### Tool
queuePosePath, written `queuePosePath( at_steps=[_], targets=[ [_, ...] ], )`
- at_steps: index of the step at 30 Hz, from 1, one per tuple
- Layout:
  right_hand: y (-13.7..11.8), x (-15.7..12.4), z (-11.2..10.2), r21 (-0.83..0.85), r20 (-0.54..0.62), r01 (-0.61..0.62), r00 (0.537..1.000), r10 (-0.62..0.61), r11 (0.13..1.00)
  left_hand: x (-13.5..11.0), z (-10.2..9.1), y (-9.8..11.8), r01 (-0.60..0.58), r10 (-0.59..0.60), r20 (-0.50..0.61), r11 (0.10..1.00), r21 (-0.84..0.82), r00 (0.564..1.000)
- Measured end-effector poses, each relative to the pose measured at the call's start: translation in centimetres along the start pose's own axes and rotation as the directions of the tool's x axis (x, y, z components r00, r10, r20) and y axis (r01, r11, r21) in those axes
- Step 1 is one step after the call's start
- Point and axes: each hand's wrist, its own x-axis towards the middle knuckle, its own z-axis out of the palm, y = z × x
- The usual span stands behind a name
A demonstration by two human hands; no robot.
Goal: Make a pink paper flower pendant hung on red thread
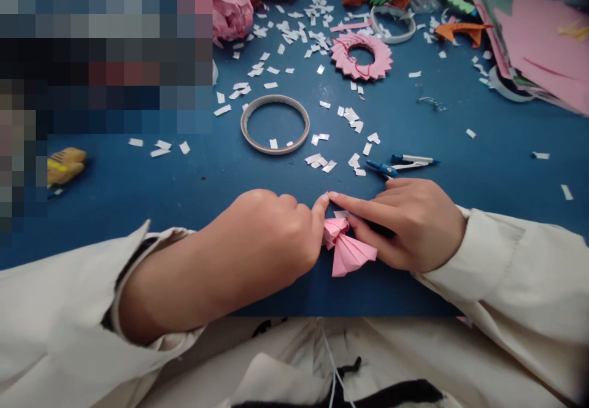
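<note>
A small piece of pink pleated paper (353, 256) is between my hands near the table's front edge, pinched in at the middle with its lower end fanned out. My left hand (280, 230) is closed, its fingers curled at the paper's left side and mostly hidden from above. My right hand (409, 221) has its index finger stretched to meet the left fingertip, where a speck of red shows. Its thumb presses at the pinched middle of the paper, and the other fingers are folded under. A bit of white paper peeks out behind the pink piece.
Behind my hands lie a tape roll (275, 124), a blue and white compass (405, 164) and many white paper scraps. Farther back are a pink paper ring (361, 56), another roll (393, 24) and orange folded paper (462, 32). Pink sheets (547, 46) are stacked at right.
</note>
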Motion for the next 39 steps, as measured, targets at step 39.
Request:
queuePosePath(
  at_steps=[39],
  targets=[
    [-0.1, 0.1, -1.0, -0.195, -0.362, 0.075, 0.921, -0.143, 0.978, 1.3, -2.9, -1.6, 0.351, -0.405, 0.336, -0.038, -0.935, 0.850]
  ],
)
